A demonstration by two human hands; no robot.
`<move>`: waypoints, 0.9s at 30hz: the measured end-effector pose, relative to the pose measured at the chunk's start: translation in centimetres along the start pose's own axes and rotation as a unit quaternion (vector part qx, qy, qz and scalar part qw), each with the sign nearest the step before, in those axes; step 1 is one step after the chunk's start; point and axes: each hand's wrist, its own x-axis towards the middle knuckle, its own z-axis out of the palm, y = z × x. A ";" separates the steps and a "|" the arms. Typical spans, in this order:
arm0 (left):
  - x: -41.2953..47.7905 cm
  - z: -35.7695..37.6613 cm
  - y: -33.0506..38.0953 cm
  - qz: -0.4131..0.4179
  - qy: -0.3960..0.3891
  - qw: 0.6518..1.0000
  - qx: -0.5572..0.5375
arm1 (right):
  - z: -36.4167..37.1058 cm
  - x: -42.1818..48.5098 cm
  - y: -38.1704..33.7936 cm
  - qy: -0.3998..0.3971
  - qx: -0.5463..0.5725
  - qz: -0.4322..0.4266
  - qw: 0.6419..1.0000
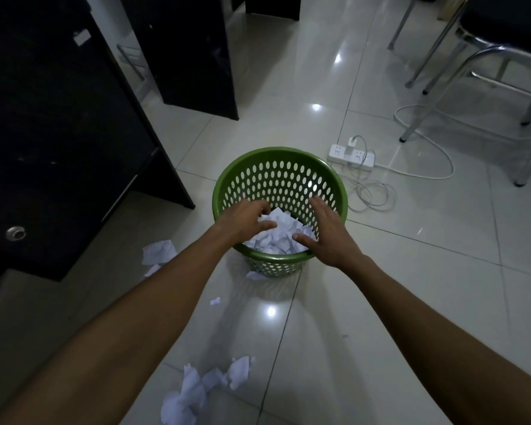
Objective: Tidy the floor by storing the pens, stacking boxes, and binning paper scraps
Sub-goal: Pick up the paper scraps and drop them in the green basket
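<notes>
— Where are the paper scraps (281, 236) found?
— They are heaped inside the green bin (276, 152). More crumpled paper (209, 384) is left on the floor (380, 302) in front of the bin.
— And the fingers?
— Those of the left hand (246, 220) are curled against the heap, though a grip cannot be told. Those of the right hand (328, 231) are spread straight, the thumb laid on the heap.

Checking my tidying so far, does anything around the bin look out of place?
Crumpled white paper scraps lie on the tiled floor outside the green perforated plastic bin: a cluster nearest the camera, a scrap at the bin's base, a small bit between them, and a larger piece beside the dark desk.
</notes>
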 end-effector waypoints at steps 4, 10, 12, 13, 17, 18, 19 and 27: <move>-4.2 -0.3 -2.1 0.006 0.148 0.988 -0.051 | 1.2 -2.6 -1.6 0.080 0.024 -0.065 0.994; -13.4 2.7 -7.8 -0.043 0.268 0.958 -0.091 | 5.6 -7.4 -4.9 0.107 0.042 -0.191 0.975; -16.4 4.6 -9.7 -0.076 0.259 0.957 -0.102 | 7.9 -9.6 -5.6 0.070 0.036 -0.228 0.970; -17.9 5.6 -10.5 -0.089 0.253 0.958 -0.106 | 9.3 -10.7 -5.9 0.049 0.027 -0.246 0.968; -24.2 11.8 -13.4 -0.205 0.189 0.953 -0.114 | 15.5 -14.6 -5.5 -0.055 0.018 -0.222 0.973; -25.8 13.9 -14.2 -0.238 0.162 0.950 -0.116 | 17.4 -15.7 -5.1 -0.079 0.010 -0.201 0.976; -27.2 15.7 -14.8 -0.269 0.134 0.946 -0.122 | 19.0 -16.7 -4.6 -0.101 -0.003 -0.181 0.978; -33.3 27.0 -20.0 -0.378 0.034 0.922 -0.070 | 29.5 -19.6 -0.2 -0.154 -0.061 -0.074 0.983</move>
